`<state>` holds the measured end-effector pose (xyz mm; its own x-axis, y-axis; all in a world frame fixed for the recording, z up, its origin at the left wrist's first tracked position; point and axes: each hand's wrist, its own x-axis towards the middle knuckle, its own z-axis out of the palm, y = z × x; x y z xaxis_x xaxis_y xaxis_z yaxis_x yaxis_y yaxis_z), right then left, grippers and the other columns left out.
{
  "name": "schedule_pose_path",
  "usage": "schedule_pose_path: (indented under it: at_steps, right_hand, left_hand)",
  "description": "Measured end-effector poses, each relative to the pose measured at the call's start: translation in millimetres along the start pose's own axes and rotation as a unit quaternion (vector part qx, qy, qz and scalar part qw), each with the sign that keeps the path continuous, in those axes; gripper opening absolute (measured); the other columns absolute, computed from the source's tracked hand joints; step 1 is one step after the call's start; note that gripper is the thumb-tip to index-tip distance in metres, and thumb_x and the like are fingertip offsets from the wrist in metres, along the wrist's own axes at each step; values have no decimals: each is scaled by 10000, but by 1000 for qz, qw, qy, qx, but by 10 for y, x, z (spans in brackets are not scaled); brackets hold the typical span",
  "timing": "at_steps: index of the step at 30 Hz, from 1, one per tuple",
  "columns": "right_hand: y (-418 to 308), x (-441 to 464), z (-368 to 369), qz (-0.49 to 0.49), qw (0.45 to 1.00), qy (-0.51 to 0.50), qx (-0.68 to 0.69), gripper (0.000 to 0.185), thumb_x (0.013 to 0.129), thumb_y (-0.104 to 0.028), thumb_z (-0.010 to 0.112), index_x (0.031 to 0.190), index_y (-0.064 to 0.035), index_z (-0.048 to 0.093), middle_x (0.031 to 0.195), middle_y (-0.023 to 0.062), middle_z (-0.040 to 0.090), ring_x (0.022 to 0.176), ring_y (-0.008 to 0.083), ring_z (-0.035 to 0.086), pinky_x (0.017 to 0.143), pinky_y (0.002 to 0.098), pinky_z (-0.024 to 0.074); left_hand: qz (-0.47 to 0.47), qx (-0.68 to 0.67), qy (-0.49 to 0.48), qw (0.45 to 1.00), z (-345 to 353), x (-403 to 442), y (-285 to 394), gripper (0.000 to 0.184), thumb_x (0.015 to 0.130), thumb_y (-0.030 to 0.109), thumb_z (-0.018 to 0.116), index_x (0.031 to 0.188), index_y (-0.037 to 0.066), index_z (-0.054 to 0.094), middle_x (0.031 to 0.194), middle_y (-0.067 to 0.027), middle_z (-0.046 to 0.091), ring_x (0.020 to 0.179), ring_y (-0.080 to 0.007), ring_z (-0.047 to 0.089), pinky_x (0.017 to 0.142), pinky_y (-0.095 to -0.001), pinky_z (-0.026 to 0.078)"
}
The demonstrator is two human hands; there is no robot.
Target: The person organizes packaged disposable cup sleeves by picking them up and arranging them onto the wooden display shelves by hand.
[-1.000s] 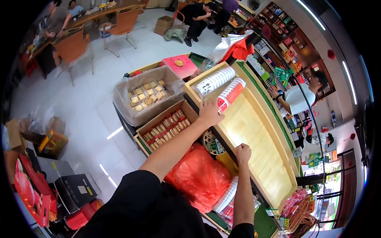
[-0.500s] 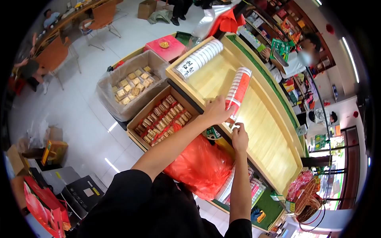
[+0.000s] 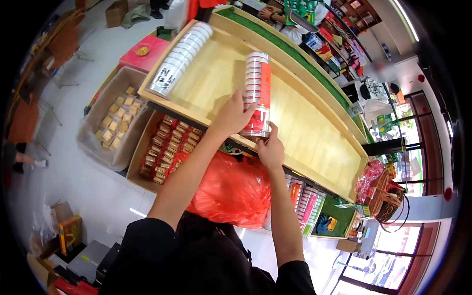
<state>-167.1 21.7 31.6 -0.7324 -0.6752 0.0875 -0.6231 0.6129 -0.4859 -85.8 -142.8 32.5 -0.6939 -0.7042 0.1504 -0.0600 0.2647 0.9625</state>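
Note:
A clear cylindrical pack with a red and white label (image 3: pixel 257 81) stands tilted above the wooden tray (image 3: pixel 314 157). My left hand (image 3: pixel 235 115) is wrapped round its lower left side. My right hand (image 3: pixel 271 147) is at the pack's bottom end, its thumb and fingers touching the lower right edge. A second cylindrical pack, white with dark writing (image 3: pixel 180 59), lies along the tray's left end. Below my hands, a red plastic bag (image 3: pixel 228 189) bulges in front of the tray.
A lined bin of square packets (image 3: pixel 115 123) and a carton of small red-wrapped packs (image 3: pixel 167 150) sit at left. More cylindrical packs (image 3: pixel 307 204) lie below the tray. A wicker basket (image 3: pixel 386 196) is at right. A co-worker's hands (image 3: pixel 270 14) show at the top.
The red-labelled pack has been lifted from beside the white one and turned more upright. My right hand has come up to its lower end. The view has shifted to the right.

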Motion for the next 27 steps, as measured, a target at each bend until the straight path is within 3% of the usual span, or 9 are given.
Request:
schedule_pose_path:
  at_steps: [4, 5, 8, 9, 11, 15, 20, 24, 27]
  right_hand:
    - [-15, -36, 65, 20, 998, 40, -45, 465, 788, -156, 610, 1238, -137, 497, 759, 132, 673, 728, 349, 663, 670, 470, 517]
    - [-18, -29, 73, 21, 997, 47, -52, 408, 783, -151, 617, 1178, -130, 520, 739, 125, 666, 715, 343, 660, 656, 467, 513]
    - [17, -31, 42, 26, 994, 69, -78, 290, 774, -142, 624, 1052, -119, 547, 715, 122, 656, 695, 343, 651, 637, 468, 505]
    - [33, -17, 57, 24, 994, 75, -75, 267, 773, -143, 622, 1028, -115, 549, 718, 125, 657, 696, 346, 650, 640, 469, 505]
    - [37, -45, 120, 13, 994, 91, -67, 202, 772, -147, 613, 960, -106, 551, 723, 139, 657, 699, 353, 649, 646, 476, 505]
    - [96, -38, 111, 2, 992, 99, -80, 179, 774, -176, 614, 919, -89, 556, 739, 161, 662, 714, 380, 650, 647, 486, 505]
    - [135, -34, 138, -17, 992, 112, -55, 155, 777, -169, 628, 895, -91, 567, 734, 159, 664, 697, 378, 653, 619, 478, 497]
    - [112, -37, 130, -29, 992, 115, -33, 132, 774, -153, 630, 866, -88, 562, 716, 149, 658, 673, 359, 649, 603, 467, 491]
    - [62, -71, 112, -18, 993, 112, -43, 127, 774, -148, 627, 854, -82, 556, 700, 140, 649, 665, 351, 643, 599, 463, 486]
  left_hand:
    - [22, 18, 27, 999, 13, 30, -80, 419, 941, 248, 559, 1263, -2, 460, 1020, -214, 664, 930, -357, 659, 823, -438, 508]
    - [22, 33, 45, 998, 21, 17, -87, 342, 952, 226, 543, 1192, -14, 504, 995, -207, 665, 911, -345, 661, 812, -420, 510]
    - [20, -26, 36, 999, 5, 43, -139, 322, 923, 226, 556, 1121, -27, 532, 1034, -249, 649, 924, -389, 645, 819, -452, 503]
    - [27, -21, 42, 999, 17, 57, -155, 264, 929, 160, 560, 1110, -31, 535, 953, -196, 669, 875, -307, 666, 804, -378, 515]
    - [22, -31, 38, 999, 29, 69, -188, 255, 921, 143, 558, 1105, -33, 538, 950, -196, 668, 873, -303, 666, 805, -381, 517]
    - [26, -13, 55, 998, 31, 55, -209, 258, 875, 123, 571, 1083, -30, 560, 968, -210, 669, 888, -314, 668, 796, -398, 525]
    - [19, 13, 101, 995, -7, -32, -79, 183, 830, 155, 572, 924, 9, 632, 843, -216, 656, 780, -376, 644, 703, -431, 510]
    - [43, 5, 108, 993, 20, -16, -112, 106, 797, 127, 578, 822, 25, 587, 802, -205, 628, 766, -400, 617, 693, -473, 491]
    - [31, 20, 106, 994, 22, -37, -92, 125, 795, 129, 591, 856, 20, 603, 807, -207, 641, 762, -379, 633, 698, -448, 504]
